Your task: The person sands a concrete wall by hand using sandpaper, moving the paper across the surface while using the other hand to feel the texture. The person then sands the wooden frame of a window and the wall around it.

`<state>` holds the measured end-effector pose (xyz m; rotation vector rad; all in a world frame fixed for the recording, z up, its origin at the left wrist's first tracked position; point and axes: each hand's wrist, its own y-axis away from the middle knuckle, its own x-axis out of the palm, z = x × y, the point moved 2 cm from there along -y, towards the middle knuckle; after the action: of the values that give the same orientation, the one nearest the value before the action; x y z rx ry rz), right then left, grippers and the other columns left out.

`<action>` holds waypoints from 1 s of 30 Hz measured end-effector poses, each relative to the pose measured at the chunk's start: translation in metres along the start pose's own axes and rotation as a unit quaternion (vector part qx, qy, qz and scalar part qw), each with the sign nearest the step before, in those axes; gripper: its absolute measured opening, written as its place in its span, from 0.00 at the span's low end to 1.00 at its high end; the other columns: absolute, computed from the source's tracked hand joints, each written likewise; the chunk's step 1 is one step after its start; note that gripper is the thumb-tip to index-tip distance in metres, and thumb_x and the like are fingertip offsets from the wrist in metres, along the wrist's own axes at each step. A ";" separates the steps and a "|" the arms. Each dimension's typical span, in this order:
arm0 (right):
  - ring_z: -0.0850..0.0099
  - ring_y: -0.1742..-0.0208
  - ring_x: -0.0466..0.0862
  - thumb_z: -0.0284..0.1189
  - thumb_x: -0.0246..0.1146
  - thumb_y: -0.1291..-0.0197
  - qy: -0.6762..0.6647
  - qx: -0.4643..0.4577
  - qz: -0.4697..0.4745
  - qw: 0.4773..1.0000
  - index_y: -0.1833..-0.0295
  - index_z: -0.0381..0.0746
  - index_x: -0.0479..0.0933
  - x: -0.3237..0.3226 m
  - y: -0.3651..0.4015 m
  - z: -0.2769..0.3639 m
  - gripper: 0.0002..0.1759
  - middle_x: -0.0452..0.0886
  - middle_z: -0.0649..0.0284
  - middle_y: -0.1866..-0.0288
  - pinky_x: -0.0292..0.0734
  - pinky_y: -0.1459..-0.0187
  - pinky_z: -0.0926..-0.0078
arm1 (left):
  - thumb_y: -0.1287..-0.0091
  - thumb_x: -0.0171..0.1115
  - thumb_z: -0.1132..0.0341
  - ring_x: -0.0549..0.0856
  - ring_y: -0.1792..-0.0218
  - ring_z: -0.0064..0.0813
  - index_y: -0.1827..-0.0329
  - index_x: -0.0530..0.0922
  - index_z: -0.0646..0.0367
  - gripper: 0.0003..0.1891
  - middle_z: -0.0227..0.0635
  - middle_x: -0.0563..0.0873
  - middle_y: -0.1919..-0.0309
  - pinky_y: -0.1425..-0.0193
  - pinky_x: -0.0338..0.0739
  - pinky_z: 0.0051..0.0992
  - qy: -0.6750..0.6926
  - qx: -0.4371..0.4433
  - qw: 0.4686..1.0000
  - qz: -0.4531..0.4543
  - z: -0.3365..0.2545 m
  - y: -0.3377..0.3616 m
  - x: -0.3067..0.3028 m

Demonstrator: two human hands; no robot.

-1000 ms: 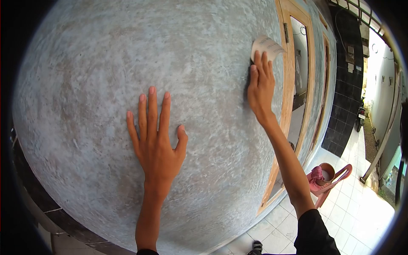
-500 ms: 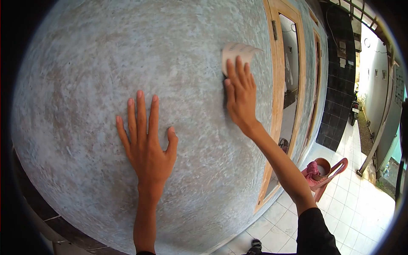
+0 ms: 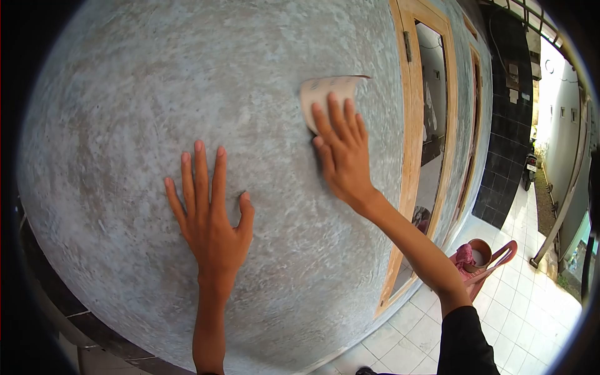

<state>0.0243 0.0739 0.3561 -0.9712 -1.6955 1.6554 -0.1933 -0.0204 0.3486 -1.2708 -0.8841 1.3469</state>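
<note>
Against the mottled grey-blue wall (image 3: pixel 156 106) my left hand (image 3: pixel 215 234) lies flat with its fingers spread and holds nothing. To the right and higher up, my right hand (image 3: pixel 345 156) presses a pale sheet of sandpaper (image 3: pixel 320 91) to the wall under its fingers. The sheet's upper part curls out beyond the fingertips, with faint printing on its back. The side of the sheet that faces the wall is hidden.
A wooden window frame (image 3: pixel 409 125) stands right of my right hand. Lower right, a pink chair (image 3: pixel 484 275) holds a brown pot (image 3: pixel 480 252) and a pink cloth (image 3: pixel 464 256) on the white tiled floor (image 3: pixel 403 334). A motorbike (image 3: pixel 530 165) is farther back.
My right hand has moved left and down across the wall with the sandpaper. My left hand appears slightly lower and farther left, still flat, as the view has shifted a little.
</note>
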 end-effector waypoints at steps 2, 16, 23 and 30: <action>0.51 0.19 0.52 0.36 0.54 0.28 -0.016 -0.076 0.055 0.995 0.24 0.51 0.64 -0.004 0.006 0.011 0.28 0.56 0.59 0.19 0.45 0.24 0.48 | 0.34 0.57 0.58 0.58 0.22 0.41 0.25 0.67 0.49 0.31 0.38 0.62 0.23 0.20 0.44 0.54 -0.008 0.001 1.000 0.005 -0.002 -0.002 0.001; 0.50 0.20 0.54 0.36 0.56 0.30 -0.038 -0.108 0.017 0.993 0.25 0.53 0.65 -0.002 -0.016 -0.004 0.28 0.58 0.59 0.20 0.47 0.24 0.47 | 0.29 0.55 0.57 0.55 0.21 0.41 0.25 0.66 0.50 0.29 0.38 0.61 0.22 0.20 0.41 0.53 -0.015 -0.023 0.999 -0.022 -0.010 -0.013 0.008; 0.45 0.24 0.60 0.37 0.48 0.24 -0.031 0.006 -0.141 0.989 0.28 0.49 0.70 -0.003 -0.083 -0.091 0.23 0.64 0.55 0.23 0.51 0.26 0.48 | 0.30 0.55 0.61 0.56 0.21 0.41 0.25 0.65 0.52 0.29 0.39 0.60 0.22 0.20 0.42 0.51 -0.020 -0.026 0.999 -0.017 -0.009 -0.015 0.004; 0.51 0.21 0.56 0.39 0.60 0.33 -0.035 -0.174 0.009 0.984 0.25 0.54 0.64 0.002 -0.031 -0.001 0.31 0.58 0.62 0.20 0.50 0.26 0.46 | 0.31 0.55 0.64 0.59 0.22 0.41 0.25 0.65 0.52 0.30 0.41 0.61 0.23 0.20 0.46 0.49 -0.013 -0.022 0.999 -0.026 -0.007 -0.014 0.002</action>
<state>0.0205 0.0767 0.3866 -1.0994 -2.0754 1.4437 -0.1834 -0.0165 0.3609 -1.2571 -0.9637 1.3125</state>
